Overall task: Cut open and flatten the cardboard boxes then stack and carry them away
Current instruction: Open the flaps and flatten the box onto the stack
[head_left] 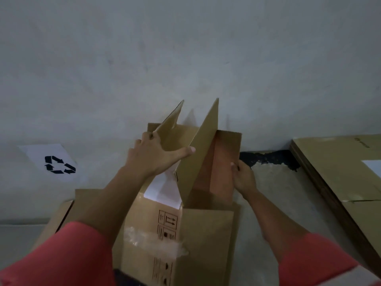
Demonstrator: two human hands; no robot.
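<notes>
A brown cardboard box (206, 230) stands open in front of me, with clear tape and printed handling marks on its near side and a white label on its left panel. My left hand (153, 155) holds the upright flaps at the top: fingers curl over the left flap (171, 120) while the thumb presses the tall middle flap (203, 145). My right hand (243, 178) grips the edge of the box's right wall (224, 153). The box's inside is shadowed and reddish.
A pile of flattened cardboard (338, 168) lies on the floor at right. More cardboard (59, 215) sits low at left behind my sleeve. A white sheet with a black recycling sign (54, 162) hangs on the grey wall.
</notes>
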